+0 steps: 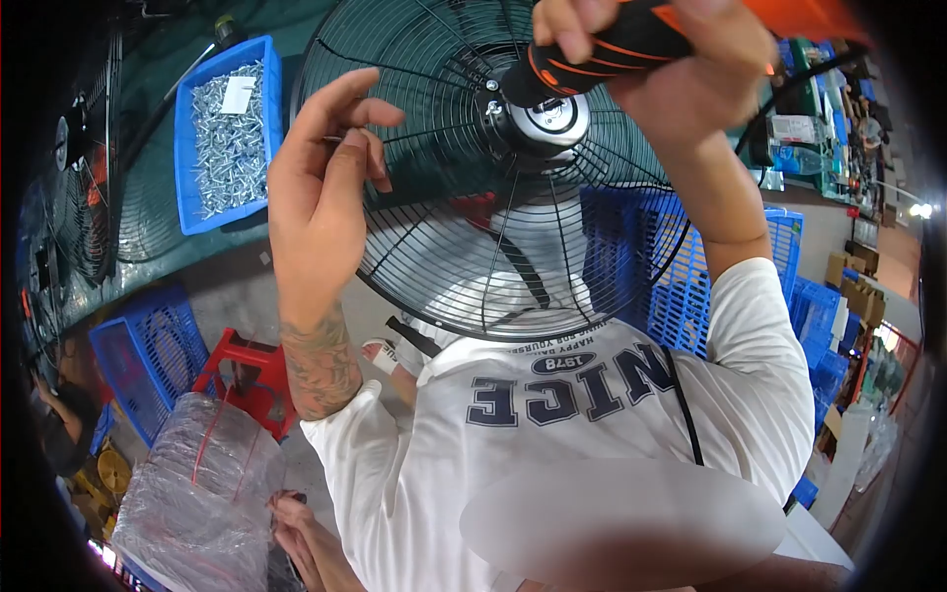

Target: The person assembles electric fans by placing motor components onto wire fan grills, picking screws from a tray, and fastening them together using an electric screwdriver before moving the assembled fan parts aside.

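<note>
A round black wire fan guard [493,271] lies over the green table, with a silver and black hub [547,123] at its middle. My right hand [695,84] is wrapped round an orange and black power screwdriver [612,49], whose nose is at the hub. Over the guard's left rim is my left hand [330,183], its fingers curled and the thumb pressed to them; a small thing between them is too hidden to make out. A blue tray [184,163] full of silver screws [229,163] stands left of that hand, a white paper piece on the screws.
More fan guards [89,187] stand at the far left of the green table [148,252]. Below are a red stool [242,355], blue crates [153,345] and a plastic-wrapped bundle [197,483], with another person's hand [301,533] beside it. Blue crates [671,281] stack at the right.
</note>
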A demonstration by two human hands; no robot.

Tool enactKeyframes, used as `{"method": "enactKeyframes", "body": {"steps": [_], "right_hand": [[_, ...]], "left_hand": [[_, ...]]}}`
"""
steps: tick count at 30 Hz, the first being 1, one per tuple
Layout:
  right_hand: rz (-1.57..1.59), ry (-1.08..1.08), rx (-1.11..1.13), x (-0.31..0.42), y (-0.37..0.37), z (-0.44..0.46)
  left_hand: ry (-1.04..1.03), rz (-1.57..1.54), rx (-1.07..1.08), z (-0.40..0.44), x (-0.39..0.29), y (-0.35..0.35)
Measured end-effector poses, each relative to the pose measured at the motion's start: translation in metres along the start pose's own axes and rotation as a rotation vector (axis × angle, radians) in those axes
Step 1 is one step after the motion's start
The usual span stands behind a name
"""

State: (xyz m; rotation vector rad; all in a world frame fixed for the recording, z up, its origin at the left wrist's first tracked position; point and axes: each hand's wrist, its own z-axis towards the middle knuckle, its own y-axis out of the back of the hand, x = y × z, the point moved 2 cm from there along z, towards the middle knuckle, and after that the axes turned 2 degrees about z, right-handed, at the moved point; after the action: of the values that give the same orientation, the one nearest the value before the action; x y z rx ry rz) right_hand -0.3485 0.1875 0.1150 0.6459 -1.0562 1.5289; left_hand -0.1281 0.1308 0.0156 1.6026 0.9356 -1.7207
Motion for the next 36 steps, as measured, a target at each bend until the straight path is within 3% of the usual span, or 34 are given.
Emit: {"method": "enactKeyframes", "body": {"steps": [4, 10, 12, 14, 16, 18, 24, 31, 36], "right_hand": [[-0.125, -0.019, 0.004, -0.020, 0.005, -0.004], [-0.075, -0.089, 0.027, -0.029, 0.016, -0.006], [0.096, -0.158, -0.080, -0.020, 0.012, -0.004], [0.026, -0.006, 0.358, -0.015, 0.026, 0.006], [-0.101, -0.030, 0.213, 0.004, 0.005, -0.014], [-0.085, -0.107, 0.367, 0.005, 0.014, -0.017], [-0.183, -0.114, 0.239, -0.008, 0.015, -0.042], [-0.080, -0.098, 0.296, -0.013, 0.018, -0.042], [-0.109, -0.052, 0.494, -0.016, 0.020, -0.038]], "left_hand": [[0.027, -0.156, -0.066, 0.000, -0.006, -0.001], [0.079, -0.159, 0.044, -0.003, 0.003, 0.013], [0.093, -0.068, 0.037, -0.004, -0.002, 0.012], [0.108, 0.021, 0.032, -0.004, -0.004, 0.010], [0.088, -0.036, 0.039, -0.004, -0.003, 0.009], [0.098, -0.058, 0.022, -0.002, -0.003, 0.005], [0.150, 0.000, 0.025, -0.004, -0.009, 0.005], [0.096, -0.085, 0.077, -0.006, -0.005, 0.003], [0.087, -0.004, 0.153, -0.008, -0.003, 0.003]]}}
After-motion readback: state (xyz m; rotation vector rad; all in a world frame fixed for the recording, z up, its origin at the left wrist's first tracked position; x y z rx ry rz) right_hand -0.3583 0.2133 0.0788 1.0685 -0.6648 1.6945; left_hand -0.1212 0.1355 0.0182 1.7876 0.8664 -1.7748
